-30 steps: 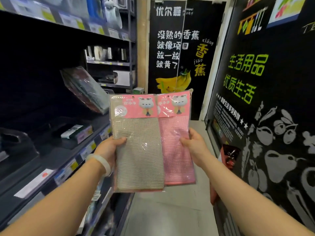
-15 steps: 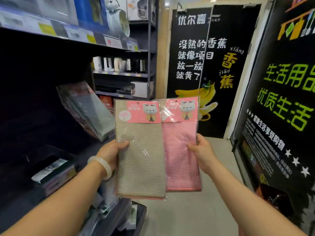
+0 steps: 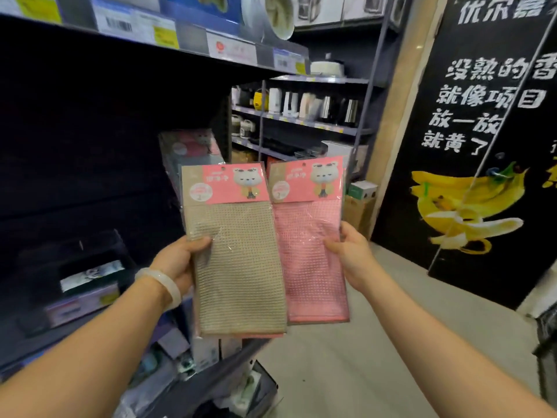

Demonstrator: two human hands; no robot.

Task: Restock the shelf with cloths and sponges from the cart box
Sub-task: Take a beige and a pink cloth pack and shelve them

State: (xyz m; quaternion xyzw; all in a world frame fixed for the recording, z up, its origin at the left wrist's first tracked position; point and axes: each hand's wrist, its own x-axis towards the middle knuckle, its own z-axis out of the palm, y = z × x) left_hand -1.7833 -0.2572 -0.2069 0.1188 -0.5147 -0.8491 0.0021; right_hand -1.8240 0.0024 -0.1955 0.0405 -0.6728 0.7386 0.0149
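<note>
Facing more of the dark shelf (image 3: 90,140) at nine o'clock than a second ago, I see the banana poster (image 3: 464,206) now at three o'clock. My left hand (image 3: 177,260) still grips the beige cloth pack (image 3: 238,260); my right hand (image 3: 349,254) still pinches the pink cloth pack (image 3: 304,254), both upright, overlapping, slightly higher.

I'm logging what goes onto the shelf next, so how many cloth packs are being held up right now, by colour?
Beige cloth pack: 1, gripped by the left hand
Pink cloth pack: 1, gripped by the right hand
Total: 2

The beige pack overlaps the pink pack's left edge. A thin pink edge shows beneath the beige pack; I cannot tell if it is a further pack.
</note>
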